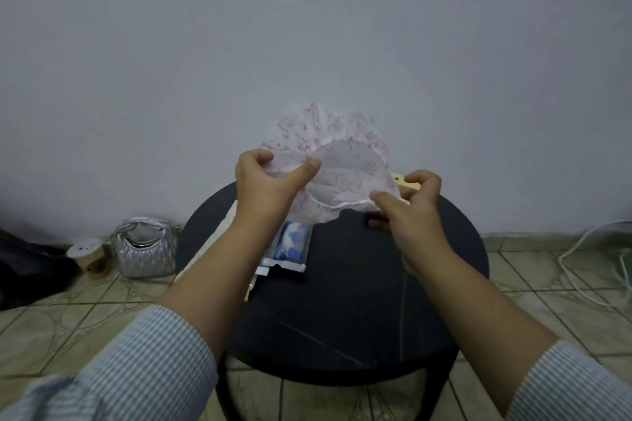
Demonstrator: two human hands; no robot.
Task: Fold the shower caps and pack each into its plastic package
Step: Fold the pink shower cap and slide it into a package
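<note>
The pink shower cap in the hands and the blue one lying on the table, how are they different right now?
The pink shower cap is spread open in the air, gripped at its rim by the left hand and the right hand; the blue shower cap lies compact inside a clear plastic package on the black table. The pink one carries a pink print on white, the blue one blue patches. Both look like thin, crinkly material.

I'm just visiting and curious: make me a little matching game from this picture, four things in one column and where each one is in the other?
Things:
1. pink cap
2. blue cap packet
3. silver bag
4. white cable

Places:
A. on the floor, right of the table
B. held up in both hands
C. on the floor, left of the table
D. lying on the black table

Pairs: 1-B, 2-D, 3-C, 4-A
</note>
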